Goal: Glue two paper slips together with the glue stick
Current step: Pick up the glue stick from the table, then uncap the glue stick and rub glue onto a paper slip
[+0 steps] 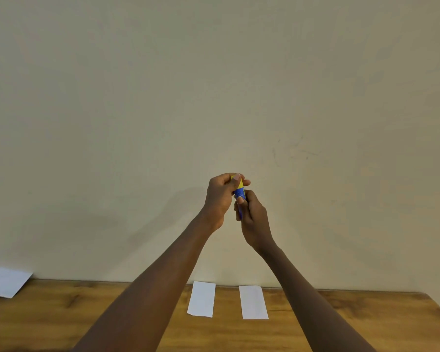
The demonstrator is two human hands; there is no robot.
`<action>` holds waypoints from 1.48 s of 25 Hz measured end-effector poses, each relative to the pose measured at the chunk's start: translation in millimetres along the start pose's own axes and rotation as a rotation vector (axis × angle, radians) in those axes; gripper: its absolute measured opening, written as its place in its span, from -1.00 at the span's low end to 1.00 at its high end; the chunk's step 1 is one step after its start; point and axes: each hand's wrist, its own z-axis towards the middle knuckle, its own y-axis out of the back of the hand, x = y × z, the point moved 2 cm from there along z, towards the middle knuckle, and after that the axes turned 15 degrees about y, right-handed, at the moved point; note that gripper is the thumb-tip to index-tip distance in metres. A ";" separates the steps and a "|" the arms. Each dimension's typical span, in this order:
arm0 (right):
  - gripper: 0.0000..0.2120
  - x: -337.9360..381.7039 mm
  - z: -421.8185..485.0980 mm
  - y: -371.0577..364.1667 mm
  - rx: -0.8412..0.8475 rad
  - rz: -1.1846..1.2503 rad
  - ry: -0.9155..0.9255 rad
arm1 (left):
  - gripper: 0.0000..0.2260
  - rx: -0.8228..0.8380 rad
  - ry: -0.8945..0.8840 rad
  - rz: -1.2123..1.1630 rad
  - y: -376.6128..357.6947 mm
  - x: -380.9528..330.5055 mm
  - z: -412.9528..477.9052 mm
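Both my hands are raised in front of the wall and hold a blue glue stick (239, 192) with a yellow cap upright between them. My left hand (220, 199) grips the yellow cap end at the top. My right hand (253, 218) grips the blue body from below. Two white paper slips lie side by side on the wooden table, the left slip (201, 299) and the right slip (253, 302), a small gap apart, under my forearms.
The wooden table (353, 316) runs along a plain beige wall. A few loose white sheets (5, 282) lie at the table's far left edge. The table's right end shows at the right of the view.
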 end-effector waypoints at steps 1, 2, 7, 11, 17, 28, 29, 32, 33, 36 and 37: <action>-0.81 3.2 1.3 -0.3 0.009 -0.002 0.002 | -0.76 0.003 0.000 0.011 0.6 -1.1 -0.9; -0.81 6.8 2.8 -0.5 0.017 0.008 0.005 | -0.75 0.006 -0.001 0.015 1.0 -2.7 -2.4; -0.77 24.3 7.9 3.4 0.028 0.274 -0.082 | -0.79 0.082 0.006 -0.038 8.3 -13.7 -11.5; -0.69 34.1 11.8 11.1 0.113 0.458 -0.144 | -0.79 0.166 0.038 -0.162 13.3 -20.2 -18.1; -0.69 35.2 -2.8 13.6 0.056 0.668 -0.169 | -0.81 0.075 -0.031 -0.264 34.4 -45.6 -18.7; -0.83 54.7 5.6 14.7 -0.120 0.692 -0.094 | -0.81 -0.031 -0.071 -0.147 19.3 -24.0 -35.5; -0.79 54.2 4.1 14.2 -0.128 0.675 -0.094 | -0.78 -0.051 -0.090 -0.162 20.1 -26.3 -35.5; -0.70 53.9 3.2 15.7 -0.219 0.617 -0.121 | -0.75 -0.086 -0.133 -0.184 22.3 -31.9 -34.7; -0.71 54.5 3.6 16.5 -0.251 0.572 -0.116 | -0.74 -0.118 -0.152 -0.175 22.9 -33.0 -34.7; -0.73 56.4 6.0 15.9 -0.297 0.461 -0.097 | -0.73 -0.213 -0.190 -0.186 24.5 -34.1 -34.4; -0.73 56.1 6.7 15.0 -0.301 0.457 -0.103 | -0.72 -0.226 -0.194 -0.187 24.8 -34.2 -33.5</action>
